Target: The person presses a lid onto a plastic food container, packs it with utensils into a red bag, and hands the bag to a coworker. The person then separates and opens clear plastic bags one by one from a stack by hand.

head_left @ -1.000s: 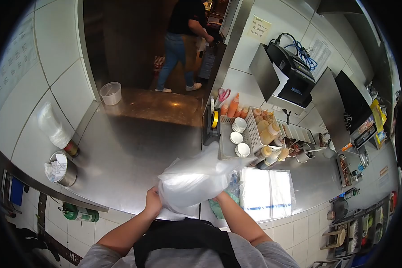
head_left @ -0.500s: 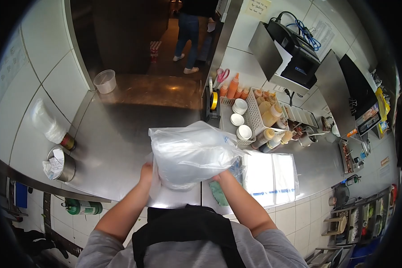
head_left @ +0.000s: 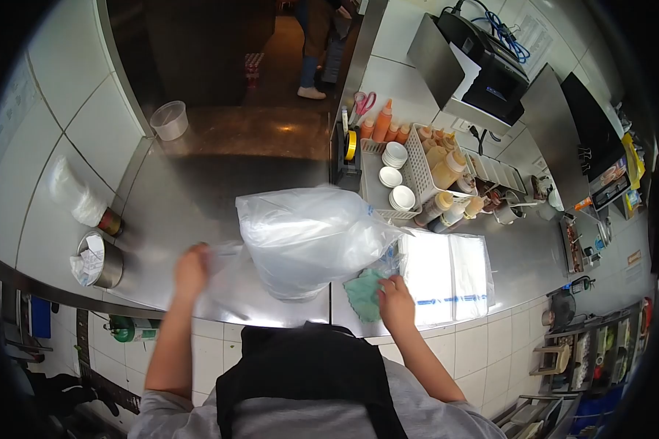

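Note:
A full, translucent white plastic bag (head_left: 300, 238) stands on the steel counter in front of me, its gathered end pointing right. To its left, my left hand (head_left: 192, 271) is smeared by motion, and a faint strip of clear film shows between it and the bag. Whether the fingers grip that film is not clear. My right hand (head_left: 397, 304) is off the bag, fingers loosely bent and apart, at the right edge of a crumpled green cloth (head_left: 364, 295). Just right of that hand lies a stack of flat white plastic bags (head_left: 443, 271).
Baskets of sauce bottles (head_left: 447, 170) and small white cups (head_left: 401, 197) stand at the back right. A clear tub (head_left: 170, 121) sits back left, and a steel canister (head_left: 108, 265) with papers stands left. Above right is a black printer (head_left: 490, 91). A person's legs (head_left: 311, 51) show beyond the opening.
Both hands have come away from the bag's sides: the left outward to the left, the right slightly right and down beside the cloth. The bag now stands on the counter.

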Available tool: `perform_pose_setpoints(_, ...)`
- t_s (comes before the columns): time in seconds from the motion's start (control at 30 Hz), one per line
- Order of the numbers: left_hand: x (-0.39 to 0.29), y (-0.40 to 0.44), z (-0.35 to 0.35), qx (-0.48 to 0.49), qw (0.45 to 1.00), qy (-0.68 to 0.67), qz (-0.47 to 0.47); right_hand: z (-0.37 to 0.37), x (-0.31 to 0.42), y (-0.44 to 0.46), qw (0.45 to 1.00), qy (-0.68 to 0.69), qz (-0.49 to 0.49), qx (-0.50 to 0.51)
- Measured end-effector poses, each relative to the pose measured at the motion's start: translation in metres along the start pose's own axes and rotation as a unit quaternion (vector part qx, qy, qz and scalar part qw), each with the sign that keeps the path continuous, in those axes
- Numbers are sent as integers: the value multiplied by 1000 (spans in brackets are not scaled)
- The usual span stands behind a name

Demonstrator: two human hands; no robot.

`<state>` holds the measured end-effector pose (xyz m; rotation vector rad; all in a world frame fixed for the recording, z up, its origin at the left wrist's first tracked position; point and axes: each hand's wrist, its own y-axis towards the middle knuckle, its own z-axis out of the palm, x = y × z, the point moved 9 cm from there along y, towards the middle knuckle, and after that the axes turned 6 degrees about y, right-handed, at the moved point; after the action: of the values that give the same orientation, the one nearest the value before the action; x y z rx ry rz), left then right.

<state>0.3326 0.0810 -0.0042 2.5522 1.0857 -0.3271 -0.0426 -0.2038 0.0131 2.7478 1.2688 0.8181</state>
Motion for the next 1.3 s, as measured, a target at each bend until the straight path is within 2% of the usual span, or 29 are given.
perform_pose_setpoints(0.03, 36, 3, -16, 11, 993, 109, -53, -2, -14, -15, 996, -84, -5, 4)
perform_pose_setpoints(0.1, 85, 7, -61, 39, 945, 280, -167, 9, -39, -38, 997, -75, 3, 13)
perform_pose_setpoints(0.13, 77, 12, -81, 39, 944, 281, -167, 14, -47, -43, 998, -65, 14, 16)
perform_pose_setpoints(0.2, 25, 22, -128, -44, 962, 248, -102, 4, -42, -34, 997, -69, 24, 7)
perform_pose_setpoints(0.23, -20, 23, -140, -28, 974, 220, -37, -6, -34, -24, 997, -75, 32, -1)
perform_pose_setpoints(0.27, -72, 18, -148, -10, 981, 191, 26, -26, -19, -14, 997, -22, 60, -41)
perform_pose_setpoints(0.3, -119, 10, -155, -14, 987, 131, 90, -43, -4, -4, 995, 40, 24, -86)
perform_pose_setpoints(0.37, -190, -10, -157, 9, 983, 42, 181, -79, 44, 13, 977, 192, 53, -76)
perform_pose_setpoints(0.4, -216, -18, -153, 35, 977, 14, 210, -88, 75, 15, 962, 269, -4, -34)
perform_pose_setpoints(0.47, -263, -30, -163, 1, 957, -10, 291, -109, 143, 16, 926, 364, -91, 32)
perform_pose_setpoints(0.5, -275, -31, -163, 2, 956, -12, 294, -112, 174, 18, 914, 384, -120, 56)
perform_pose_setpoints(0.6, -293, -32, -170, -6, 948, -53, 314, -111, 197, 23, 893, 420, -160, 24)
perform_pose_setpoints(0.7, -295, -32, -170, 9, 948, -58, 311, -116, 186, 29, 874, 463, -144, -21)
perform_pose_setpoints(0.8, -291, -30, -170, 29, 948, -139, 286, -123, 188, 29, 886, 444, -132, -33)
perform_pose_setpoints(0.87, -284, -25, -160, 150, 922, -298, 194, -121, 176, 27, 907, 401, -127, -19)
perform_pose_setpoints(0.9, -284, -26, -158, 151, 922, -298, 194, -119, 171, 27, 925, 359, -123, -4)
perform_pose_setpoints(0.93, -288, -31, -153, 185, 890, -366, 198, -119, 168, 27, 925, 359, -124, -3)
perform_pose_setpoints(0.97, -291, -35, -150, 218, 852, -432, 201, -126, 165, 27, 924, 356, -134, -37)
perform_pose_setpoints(1.0, -289, -35, -149, 217, 853, -432, 199, -132, 161, 27, 921, 354, -144, -71)
perform_pose_setpoints(1.03, -296, -45, -142, 287, 823, -424, 247, -132, 158, 31, 921, 355, -145, -70)
perform_pose_setpoints(1.07, -301, -57, -136, 354, 787, -413, 292, -143, 142, 35, 893, 411, -114, -143)
perform_pose_setpoints(1.1, -296, -59, -132, 353, 788, -413, 291, -153, 124, 36, 856, 462, -82, -215)
perform_pose_setpoints(1.17, -294, -80, -119, 365, 796, -282, 392, -146, 92, 38, 704, 686, -6, -183)
perform_pose_setpoints(1.2, -291, -87, -117, 399, 784, -265, 395, -145, 81, 40, 612, 784, -17, -105)
perform_pose_setpoints(1.23, -289, -85, -124, 400, 783, -266, 394, -149, 84, 42, 477, 878, -18, -28)
perform_pose_setpoints(1.3, -298, -75, -180, 323, 691, -463, 451, -154, 88, 42, 402, 907, -68, 100)
